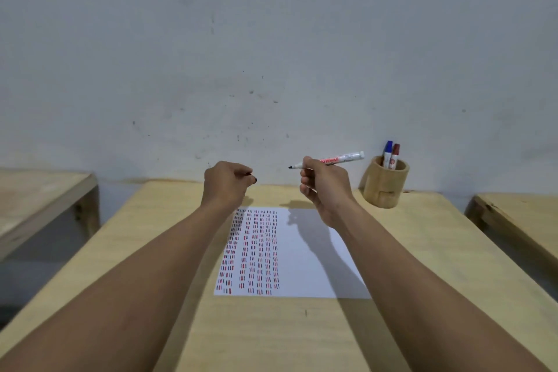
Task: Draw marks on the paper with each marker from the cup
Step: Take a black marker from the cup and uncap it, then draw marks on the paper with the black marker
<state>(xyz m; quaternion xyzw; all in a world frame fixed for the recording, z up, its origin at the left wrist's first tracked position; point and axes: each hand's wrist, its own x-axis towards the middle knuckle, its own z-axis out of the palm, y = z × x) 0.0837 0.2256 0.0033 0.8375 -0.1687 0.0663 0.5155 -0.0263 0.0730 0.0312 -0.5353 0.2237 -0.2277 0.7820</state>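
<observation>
My right hand (324, 187) holds an uncapped white marker (338, 159) above the far edge of the paper, its dark tip pointing left. My left hand (226, 183) is closed around a small dark cap (254, 180) that peeks out at the fingertips, a short gap left of the marker tip. The white paper (308, 254) lies flat on the wooden table (271, 332), its left half covered in columns of short red and dark marks, its right half blank. A bamboo cup (385, 187) at the far right holds a blue marker (388, 152) and a red marker (395, 155).
A pale wall rises right behind the table. Other wooden tables stand at the left (39, 199) and right (519, 220), separated by gaps. Both forearms stretch over the near part of the table.
</observation>
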